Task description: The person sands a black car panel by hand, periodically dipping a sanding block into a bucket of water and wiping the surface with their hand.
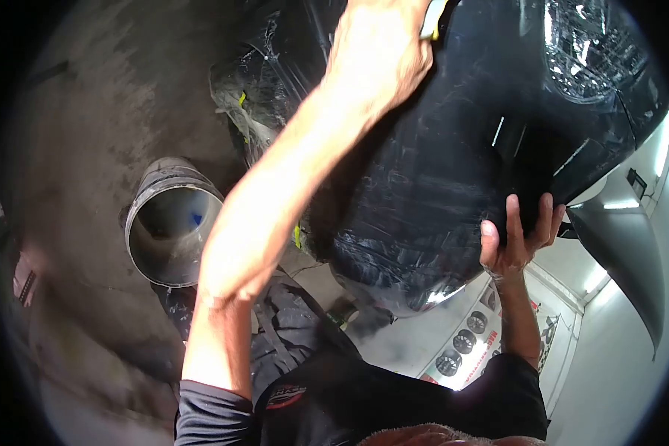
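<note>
My left hand point(386, 52) reaches to the top edge of the view, closed on a small pale tool with a yellow edge point(433, 18); its fingertips are partly out of frame. Beneath both hands lies a large, glossy dark curved panel point(431, 171) with whitish smears and wet-looking streaks. Fingers spread, my right hand point(516, 238) rests against the panel's lower right edge and holds nothing.
A round bucket point(130, 230) with a small blue item inside stands on the stained floor at left. Crumpled plastic point(230, 97) with yellow bits lies beside the panel. Another dark curved part point(624, 260) is at right, near a wall with wheel pictures point(464, 342).
</note>
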Action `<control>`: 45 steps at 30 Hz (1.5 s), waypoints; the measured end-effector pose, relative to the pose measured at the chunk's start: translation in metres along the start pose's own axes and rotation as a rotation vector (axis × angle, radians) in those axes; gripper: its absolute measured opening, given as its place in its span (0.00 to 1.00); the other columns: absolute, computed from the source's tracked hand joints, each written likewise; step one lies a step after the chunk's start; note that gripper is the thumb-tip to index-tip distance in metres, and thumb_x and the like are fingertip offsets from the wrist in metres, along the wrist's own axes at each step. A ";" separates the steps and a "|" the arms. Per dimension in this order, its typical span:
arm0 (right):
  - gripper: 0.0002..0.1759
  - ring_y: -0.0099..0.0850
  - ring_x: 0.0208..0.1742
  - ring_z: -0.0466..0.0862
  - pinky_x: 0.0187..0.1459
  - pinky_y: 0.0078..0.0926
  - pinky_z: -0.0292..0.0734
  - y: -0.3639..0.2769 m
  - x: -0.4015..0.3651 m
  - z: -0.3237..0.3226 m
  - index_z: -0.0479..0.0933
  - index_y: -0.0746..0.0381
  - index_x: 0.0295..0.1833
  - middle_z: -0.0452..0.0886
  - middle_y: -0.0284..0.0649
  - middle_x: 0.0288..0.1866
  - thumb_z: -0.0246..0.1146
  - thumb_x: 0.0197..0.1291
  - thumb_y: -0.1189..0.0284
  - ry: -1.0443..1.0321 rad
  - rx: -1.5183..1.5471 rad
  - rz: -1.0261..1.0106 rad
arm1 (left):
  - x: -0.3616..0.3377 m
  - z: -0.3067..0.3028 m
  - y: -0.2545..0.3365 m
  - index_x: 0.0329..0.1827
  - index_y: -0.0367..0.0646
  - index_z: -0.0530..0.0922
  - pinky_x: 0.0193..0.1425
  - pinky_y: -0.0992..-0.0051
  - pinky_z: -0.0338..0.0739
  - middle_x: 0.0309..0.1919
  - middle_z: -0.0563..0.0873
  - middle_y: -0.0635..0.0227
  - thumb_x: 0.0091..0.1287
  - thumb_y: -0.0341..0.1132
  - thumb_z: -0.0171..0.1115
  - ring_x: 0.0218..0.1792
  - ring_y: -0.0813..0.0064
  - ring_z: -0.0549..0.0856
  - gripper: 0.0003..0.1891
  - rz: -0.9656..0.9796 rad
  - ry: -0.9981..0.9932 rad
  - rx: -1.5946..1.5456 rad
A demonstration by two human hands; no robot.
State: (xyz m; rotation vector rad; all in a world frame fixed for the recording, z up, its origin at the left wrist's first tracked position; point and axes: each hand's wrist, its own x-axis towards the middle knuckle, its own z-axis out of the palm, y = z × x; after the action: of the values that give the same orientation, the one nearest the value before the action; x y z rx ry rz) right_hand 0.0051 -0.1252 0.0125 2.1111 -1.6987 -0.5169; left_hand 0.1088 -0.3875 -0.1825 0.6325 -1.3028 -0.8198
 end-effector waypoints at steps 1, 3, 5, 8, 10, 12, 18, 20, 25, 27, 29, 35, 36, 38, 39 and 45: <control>0.26 0.57 0.82 0.57 0.80 0.68 0.49 -0.001 0.000 0.002 0.81 0.67 0.63 0.70 0.55 0.74 0.63 0.65 0.62 0.019 0.012 0.014 | -0.019 -0.012 0.020 0.71 0.46 0.73 0.69 0.54 0.75 0.63 0.78 0.47 0.59 0.18 0.61 0.64 0.38 0.76 0.33 -0.316 -0.311 0.032; 0.28 0.60 0.83 0.52 0.80 0.67 0.49 0.004 -0.009 0.001 0.81 0.67 0.64 0.60 0.65 0.79 0.64 0.66 0.59 -0.036 -0.017 0.021 | -0.060 -0.022 0.058 0.73 0.42 0.71 0.74 0.52 0.71 0.69 0.75 0.45 0.62 0.23 0.66 0.71 0.41 0.73 0.32 -0.263 -0.375 0.113; 0.25 0.62 0.82 0.53 0.80 0.66 0.50 0.003 -0.006 0.001 0.84 0.66 0.61 0.62 0.64 0.78 0.65 0.66 0.60 -0.001 0.000 0.045 | -0.090 -0.029 0.076 0.74 0.37 0.69 0.78 0.50 0.65 0.73 0.71 0.45 0.65 0.28 0.66 0.76 0.44 0.69 0.32 -0.223 -0.478 0.106; 0.24 0.65 0.82 0.53 0.80 0.64 0.50 0.004 -0.008 0.004 0.86 0.63 0.59 0.62 0.61 0.79 0.67 0.65 0.58 0.010 0.007 0.065 | -0.067 -0.016 0.049 0.73 0.33 0.70 0.79 0.51 0.64 0.70 0.75 0.47 0.67 0.32 0.64 0.76 0.48 0.69 0.30 -0.102 -0.406 0.196; 0.24 0.65 0.82 0.52 0.80 0.64 0.50 0.003 -0.010 0.004 0.86 0.63 0.60 0.62 0.62 0.79 0.68 0.65 0.58 -0.001 0.002 0.068 | -0.008 0.001 0.016 0.69 0.32 0.72 0.78 0.52 0.65 0.68 0.76 0.48 0.65 0.31 0.65 0.74 0.48 0.71 0.28 -0.033 -0.306 0.189; 0.24 0.65 0.83 0.51 0.80 0.64 0.50 0.003 -0.010 0.003 0.86 0.63 0.60 0.62 0.61 0.79 0.68 0.64 0.59 -0.004 0.005 0.075 | -0.005 0.004 0.015 0.67 0.32 0.73 0.78 0.52 0.66 0.66 0.77 0.47 0.65 0.30 0.65 0.73 0.48 0.72 0.27 -0.053 -0.311 0.169; 0.24 0.66 0.83 0.50 0.80 0.63 0.49 0.003 -0.010 0.003 0.86 0.64 0.59 0.62 0.61 0.79 0.68 0.64 0.59 0.000 0.029 0.074 | -0.041 -0.015 0.040 0.71 0.38 0.72 0.78 0.54 0.68 0.72 0.74 0.47 0.56 0.21 0.68 0.76 0.47 0.71 0.35 -0.104 -0.376 0.147; 0.24 0.66 0.83 0.50 0.80 0.64 0.49 0.003 -0.011 0.003 0.86 0.64 0.59 0.62 0.61 0.79 0.68 0.64 0.60 -0.002 0.025 0.079 | 0.003 -0.004 0.016 0.66 0.35 0.75 0.76 0.54 0.70 0.66 0.78 0.46 0.58 0.24 0.69 0.73 0.47 0.74 0.30 -0.096 -0.291 0.156; 0.24 0.67 0.83 0.50 0.79 0.65 0.50 0.003 -0.012 0.002 0.86 0.64 0.59 0.61 0.62 0.79 0.67 0.65 0.59 -0.009 0.027 0.069 | -0.017 -0.015 -0.013 0.67 0.37 0.77 0.77 0.58 0.71 0.65 0.82 0.49 0.60 0.19 0.66 0.71 0.52 0.78 0.28 -0.027 -0.194 -0.078; 0.23 0.64 0.83 0.52 0.79 0.66 0.50 0.002 -0.009 0.003 0.86 0.63 0.59 0.63 0.62 0.78 0.66 0.65 0.60 0.012 0.019 0.077 | -0.028 -0.031 -0.024 0.69 0.40 0.78 0.76 0.59 0.73 0.66 0.82 0.51 0.66 0.21 0.66 0.71 0.53 0.79 0.26 -0.051 -0.300 -0.073; 0.21 0.61 0.82 0.55 0.80 0.67 0.50 0.003 -0.010 0.005 0.85 0.63 0.58 0.67 0.61 0.76 0.65 0.65 0.61 0.044 0.045 0.082 | -0.010 -0.019 -0.036 0.69 0.42 0.78 0.75 0.59 0.76 0.66 0.83 0.54 0.68 0.23 0.65 0.70 0.52 0.80 0.24 0.061 -0.222 -0.136; 0.18 0.57 0.79 0.64 0.79 0.71 0.49 0.000 -0.004 0.004 0.82 0.63 0.53 0.85 0.40 0.59 0.60 0.67 0.62 0.022 0.030 0.041 | 0.006 -0.004 -0.050 0.70 0.37 0.76 0.77 0.64 0.71 0.65 0.84 0.52 0.79 0.29 0.50 0.66 0.53 0.82 0.19 0.156 -0.111 -0.656; 0.18 0.58 0.79 0.64 0.80 0.71 0.49 0.002 -0.004 0.004 0.83 0.63 0.54 0.84 0.43 0.61 0.60 0.68 0.61 0.021 0.016 -0.012 | -0.010 -0.001 -0.036 0.70 0.37 0.77 0.78 0.64 0.70 0.66 0.83 0.54 0.79 0.29 0.51 0.68 0.55 0.81 0.19 -0.117 -0.071 -1.116; 0.19 0.61 0.79 0.62 0.80 0.70 0.49 0.007 -0.002 0.003 0.83 0.63 0.55 0.81 0.48 0.64 0.60 0.68 0.60 0.016 -0.009 -0.127 | -0.009 -0.003 -0.037 0.71 0.40 0.76 0.79 0.62 0.69 0.68 0.82 0.58 0.78 0.29 0.54 0.70 0.57 0.79 0.20 -0.195 -0.170 -1.058; 0.20 0.62 0.80 0.60 0.80 0.70 0.49 0.008 -0.005 0.005 0.83 0.62 0.56 0.78 0.51 0.67 0.61 0.68 0.60 0.011 0.013 -0.067 | 0.015 -0.013 -0.041 0.72 0.41 0.76 0.79 0.60 0.68 0.69 0.81 0.60 0.78 0.29 0.55 0.72 0.57 0.78 0.20 0.014 -0.295 -0.549; 0.21 0.66 0.83 0.49 0.80 0.66 0.45 0.004 -0.018 0.005 0.84 0.60 0.60 0.62 0.63 0.78 0.66 0.67 0.60 -0.019 0.047 0.079 | 0.009 -0.027 -0.024 0.70 0.41 0.77 0.80 0.57 0.66 0.70 0.80 0.56 0.68 0.30 0.67 0.75 0.53 0.74 0.26 0.164 -0.485 0.065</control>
State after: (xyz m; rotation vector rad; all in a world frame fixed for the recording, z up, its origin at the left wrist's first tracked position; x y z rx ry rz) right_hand -0.0045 -0.1088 0.0113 2.0679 -1.8134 -0.4803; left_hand 0.1316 -0.4101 -0.2015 0.3788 -1.8017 -0.8258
